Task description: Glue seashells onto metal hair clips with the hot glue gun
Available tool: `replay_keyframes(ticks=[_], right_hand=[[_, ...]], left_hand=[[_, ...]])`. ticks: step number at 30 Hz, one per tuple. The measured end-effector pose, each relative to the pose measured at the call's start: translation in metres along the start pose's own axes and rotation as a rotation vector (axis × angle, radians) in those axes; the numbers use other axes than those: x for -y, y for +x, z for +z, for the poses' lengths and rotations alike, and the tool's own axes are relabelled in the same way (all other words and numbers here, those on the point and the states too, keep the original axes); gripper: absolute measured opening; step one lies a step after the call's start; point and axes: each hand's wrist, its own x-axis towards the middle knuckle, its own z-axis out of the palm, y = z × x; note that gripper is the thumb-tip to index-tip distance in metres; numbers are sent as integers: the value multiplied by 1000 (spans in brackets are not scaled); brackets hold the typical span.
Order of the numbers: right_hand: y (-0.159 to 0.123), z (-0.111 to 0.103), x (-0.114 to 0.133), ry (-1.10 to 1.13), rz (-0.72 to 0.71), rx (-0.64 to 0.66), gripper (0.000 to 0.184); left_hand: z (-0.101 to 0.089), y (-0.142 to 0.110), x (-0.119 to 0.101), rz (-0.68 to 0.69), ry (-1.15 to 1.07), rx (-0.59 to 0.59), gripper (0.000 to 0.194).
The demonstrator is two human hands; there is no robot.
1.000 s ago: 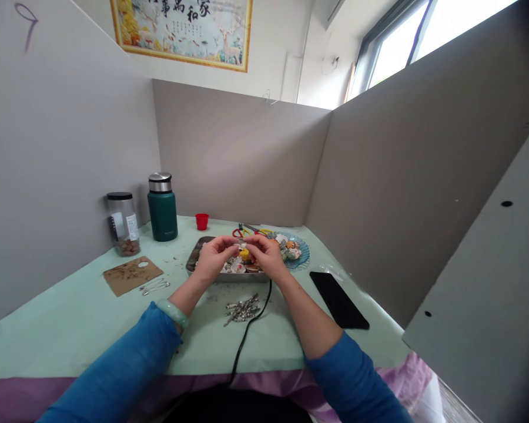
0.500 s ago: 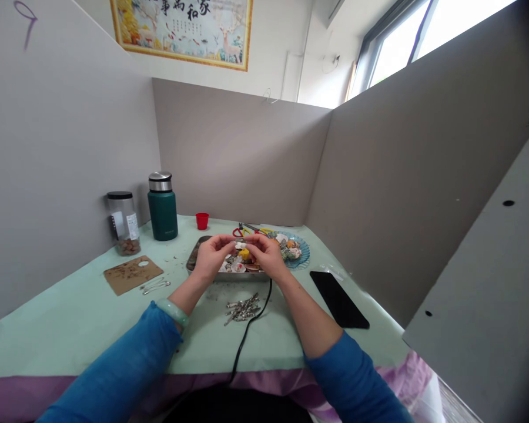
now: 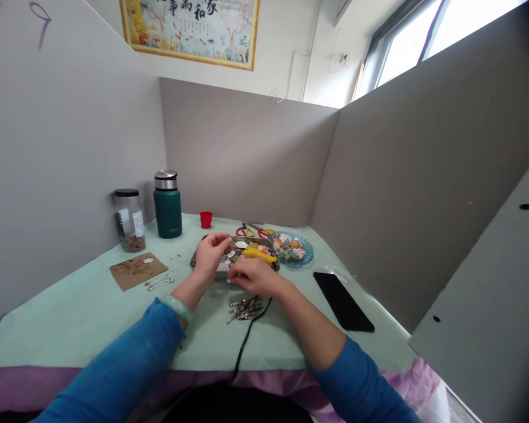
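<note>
My left hand (image 3: 210, 255) is above the left part of a metal tray (image 3: 194, 267), thumb and fingertips pinched together. Whatever lies in that pinch is too small to make out. Lower and to the right, my right hand (image 3: 256, 276) hangs over the tray's front edge, fingers bent down and closed; its fingertips are partly hidden. Just behind it a yellow tool, seemingly a glue gun (image 3: 260, 254), rests in the tray among shells and small pieces. Below my right hand lies a pile of silvery metal clips (image 3: 245, 308), with a black cord (image 3: 245, 341) running past it.
A blue glass plate (image 3: 307, 258) of shells stands right of the tray, pliers (image 3: 247, 230) behind. A black phone (image 3: 344, 301) lies at right. Cardboard (image 3: 136, 270), safety pins (image 3: 160, 283), a jar (image 3: 131, 226), a green bottle (image 3: 168, 208) and a red cup (image 3: 206, 220) are leftward.
My hands were together over the tray with a small white piece between them. They have parted: my right hand has come down and nearer, while the left stays over the tray.
</note>
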Motion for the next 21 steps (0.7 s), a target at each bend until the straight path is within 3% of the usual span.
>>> replay_keyframes(ticks=[4, 7, 11, 14, 16, 21], right_hand=[[0, 6, 13, -250, -37, 143, 12], [0, 8, 17, -305, -74, 188, 10], [-2, 0, 5, -134, -39, 20, 17], [-5, -13, -15, -214, 229, -256, 21], [-8, -21, -27, -323, 417, -332, 18], [-15, -23, -41, -430, 747, -92, 36]], left_hand=[[0, 1, 2, -3, -3, -6, 39], [-1, 1, 2, -6, -6, -5, 39], [0, 0, 1, -27, -37, 19, 40], [0, 0, 0, -72, -70, 55, 41], [1, 0, 0, -103, -90, 77, 42], [1, -1, -1, -120, -129, 122, 44]])
